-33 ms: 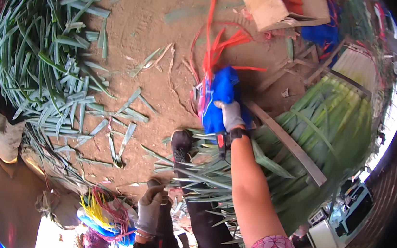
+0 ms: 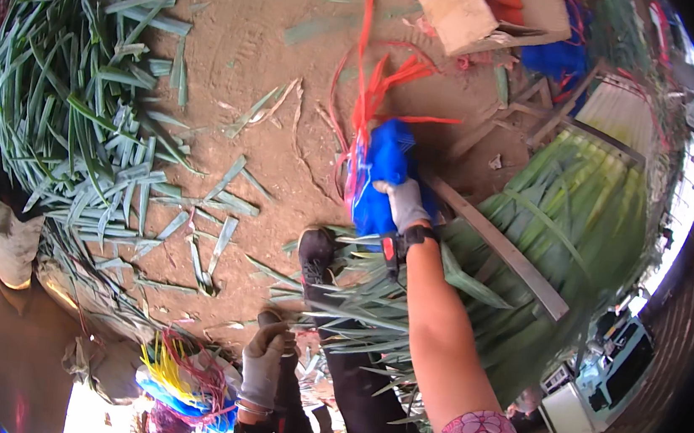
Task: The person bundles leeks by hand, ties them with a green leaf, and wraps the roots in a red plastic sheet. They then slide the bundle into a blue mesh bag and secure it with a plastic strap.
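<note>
My right hand (image 2: pixel 405 204), in a pale glove, reaches forward and is closed on a crumpled blue plastic bag (image 2: pixel 388 149). Red plastic strips (image 2: pixel 368 96) spread from the bag's far side over the dirt floor. My left hand (image 2: pixel 263 367), also gloved, is near the lower middle beside my leg, its fingers curled in; whether it holds anything is hidden. Under my right forearm lie the leafy green tops of long leeks (image 2: pixel 572 206), whose pale ends point to the far right. A flat wooden slat (image 2: pixel 512 257) lies across their leaves.
Cut green leaves (image 2: pixel 70 77) are heaped at the left, with loose pieces scattered toward the middle. A cardboard box (image 2: pixel 457 12) with red material is at the back right. A bundle of yellow, red and blue strips (image 2: pixel 186 377) sits lower left. My shoe (image 2: pixel 317 247) stands near the bag.
</note>
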The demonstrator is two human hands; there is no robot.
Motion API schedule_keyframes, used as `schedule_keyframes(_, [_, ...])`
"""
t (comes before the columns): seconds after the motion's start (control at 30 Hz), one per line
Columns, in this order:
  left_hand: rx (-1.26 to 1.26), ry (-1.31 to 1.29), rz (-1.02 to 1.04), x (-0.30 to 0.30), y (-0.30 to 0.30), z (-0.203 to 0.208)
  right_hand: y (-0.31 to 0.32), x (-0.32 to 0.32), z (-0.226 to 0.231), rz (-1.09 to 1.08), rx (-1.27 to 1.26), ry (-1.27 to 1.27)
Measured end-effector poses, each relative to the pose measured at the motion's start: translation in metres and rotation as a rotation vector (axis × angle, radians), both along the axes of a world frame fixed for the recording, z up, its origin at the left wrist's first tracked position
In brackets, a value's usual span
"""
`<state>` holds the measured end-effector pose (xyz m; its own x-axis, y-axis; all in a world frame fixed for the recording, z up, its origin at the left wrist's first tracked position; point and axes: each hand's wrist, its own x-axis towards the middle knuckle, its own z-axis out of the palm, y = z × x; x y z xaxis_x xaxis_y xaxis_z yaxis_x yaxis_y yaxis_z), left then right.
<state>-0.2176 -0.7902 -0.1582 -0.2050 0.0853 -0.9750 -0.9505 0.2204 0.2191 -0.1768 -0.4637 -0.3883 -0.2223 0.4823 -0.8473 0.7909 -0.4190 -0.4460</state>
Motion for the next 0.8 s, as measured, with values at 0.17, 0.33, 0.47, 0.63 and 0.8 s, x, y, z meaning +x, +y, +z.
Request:
schedule_keyframes(0.17, [0.081,0.099,-0.079,-0.001,-0.010,-0.015,-0.069,-0.048,0.059,0.679,-0.218,0.195])
schedule_keyframes(0.33, [0.154,0.190,-0.111,-0.019,-0.024,-0.013,-0.153,-0.082,0.102,0.359,-0.592,0.537])
schedule_keyframes(0.47, [0.221,0.229,-0.140,-0.049,-0.045,0.025,-0.152,-0.116,0.205,-0.050,-0.647,0.624])
schedule_keyframes(0.63, [0.129,0.256,-0.244,-0.082,-0.094,0.071,-0.149,-0.120,0.303,-0.255,-0.504,0.888])
schedule_keyframes(0.8, [0.123,0.318,-0.282,-0.111,-0.136,0.113,-0.123,-0.120,0.392,-0.558,-0.551,0.893])
